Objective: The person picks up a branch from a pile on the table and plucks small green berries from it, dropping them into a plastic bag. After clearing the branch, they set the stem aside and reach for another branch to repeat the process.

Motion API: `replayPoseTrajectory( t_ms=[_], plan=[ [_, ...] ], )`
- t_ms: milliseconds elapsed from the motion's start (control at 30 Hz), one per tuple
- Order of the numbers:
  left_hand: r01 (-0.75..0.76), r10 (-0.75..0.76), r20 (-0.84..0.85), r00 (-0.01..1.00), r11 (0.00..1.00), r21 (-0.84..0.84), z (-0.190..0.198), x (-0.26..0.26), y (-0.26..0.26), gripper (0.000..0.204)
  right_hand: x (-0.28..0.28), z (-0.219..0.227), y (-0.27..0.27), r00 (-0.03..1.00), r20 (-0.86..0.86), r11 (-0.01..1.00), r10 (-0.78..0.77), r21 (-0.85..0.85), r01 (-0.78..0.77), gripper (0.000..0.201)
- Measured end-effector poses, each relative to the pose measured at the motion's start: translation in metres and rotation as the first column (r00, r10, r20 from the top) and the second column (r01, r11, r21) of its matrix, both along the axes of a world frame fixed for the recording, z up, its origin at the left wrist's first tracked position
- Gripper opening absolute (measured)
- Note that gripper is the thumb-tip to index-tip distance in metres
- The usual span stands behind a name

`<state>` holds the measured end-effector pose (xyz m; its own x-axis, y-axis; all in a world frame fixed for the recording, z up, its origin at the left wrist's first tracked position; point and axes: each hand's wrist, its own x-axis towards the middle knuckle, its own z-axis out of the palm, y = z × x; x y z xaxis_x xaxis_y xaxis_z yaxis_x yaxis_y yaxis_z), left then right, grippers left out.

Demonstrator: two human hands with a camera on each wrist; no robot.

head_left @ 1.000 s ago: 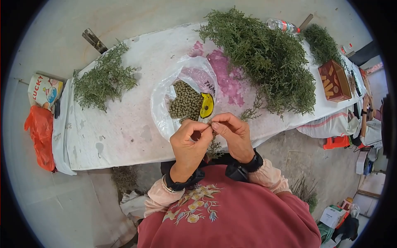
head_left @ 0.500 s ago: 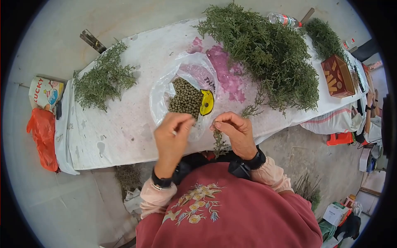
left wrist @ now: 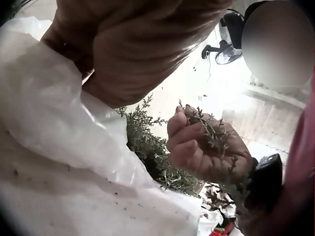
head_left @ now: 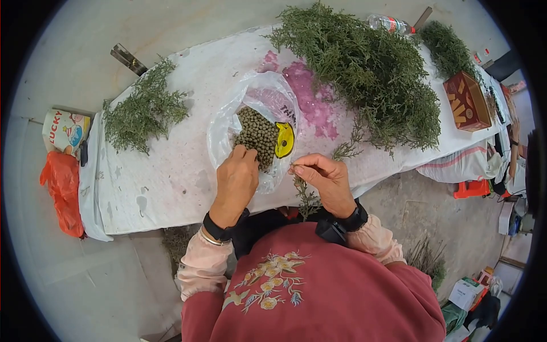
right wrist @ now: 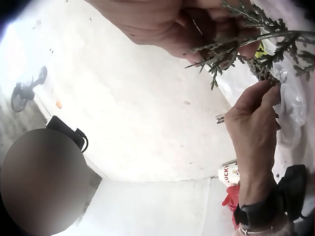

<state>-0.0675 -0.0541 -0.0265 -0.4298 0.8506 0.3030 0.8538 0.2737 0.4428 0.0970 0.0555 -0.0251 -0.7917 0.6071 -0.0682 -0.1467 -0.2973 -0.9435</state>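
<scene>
In the head view the left hand (head_left: 236,181) reaches over the near rim of a clear plastic bag (head_left: 221,128), its bent fingertips at the brown-green pellets (head_left: 256,132). The right wrist view shows the left thumb and fingers (right wrist: 253,115) close together by the pellets; whether they pinch any cannot be told. Just right of the bag, the right hand (head_left: 330,185) pinches the thin stem of a green sprig (head_left: 307,200) between thumb and index finger, its leafy part hanging down. A yellow piece (head_left: 284,140) lies inside the bag, beside the pellets.
A large heap of green branches (head_left: 364,74) lies right of the bag, a smaller bunch (head_left: 145,108) left. A brown box (head_left: 467,101) and a bottle (head_left: 390,24) stand or lie beyond the heap. A red bag (head_left: 62,194) hangs at the table's left end.
The hands were together at the stem; the left hand has moved away to the left and then forward into the bag. The right hand has kept its pinch on the sprig, nearly in place.
</scene>
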Motion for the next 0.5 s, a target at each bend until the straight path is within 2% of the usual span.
replayPoseTrajectory(
  t_ms=[33,133,267,300,400,500],
  plan=[
    [-0.003,0.003,-0.001,1.000,1.000,-0.001,-0.002,-0.002,-0.001,0.018,0.000,0.000,-0.001,1.000,-0.002,1.000,0.007,0.026,-0.007,0.010],
    [-0.041,0.051,0.274,0.960,0.998,-0.043,-0.012,-0.018,-0.001,0.017,-0.001,0.001,-0.002,1.000,-0.005,0.997,0.018,0.081,-0.017,0.010],
    [-0.021,0.007,0.402,0.916,0.999,0.030,-0.018,-0.025,-0.004,0.015,0.000,-0.002,-0.003,1.000,0.022,0.995,0.016,0.099,-0.018,0.009],
    [-0.019,0.005,0.404,0.915,0.999,0.030,-0.017,-0.024,-0.004,0.015,-0.001,-0.002,-0.003,1.000,0.029,0.996,0.012,0.088,-0.015,0.009],
    [-0.049,0.042,0.223,0.974,0.998,0.025,-0.012,-0.018,-0.006,0.015,-0.003,-0.003,-0.004,0.999,0.038,0.998,0.006,0.066,-0.009,0.008],
    [-0.090,0.078,0.238,0.968,0.995,0.040,-0.012,-0.013,-0.008,0.014,-0.006,-0.009,-0.003,1.000,0.005,0.998,-0.010,0.064,0.010,0.010]
  ],
)
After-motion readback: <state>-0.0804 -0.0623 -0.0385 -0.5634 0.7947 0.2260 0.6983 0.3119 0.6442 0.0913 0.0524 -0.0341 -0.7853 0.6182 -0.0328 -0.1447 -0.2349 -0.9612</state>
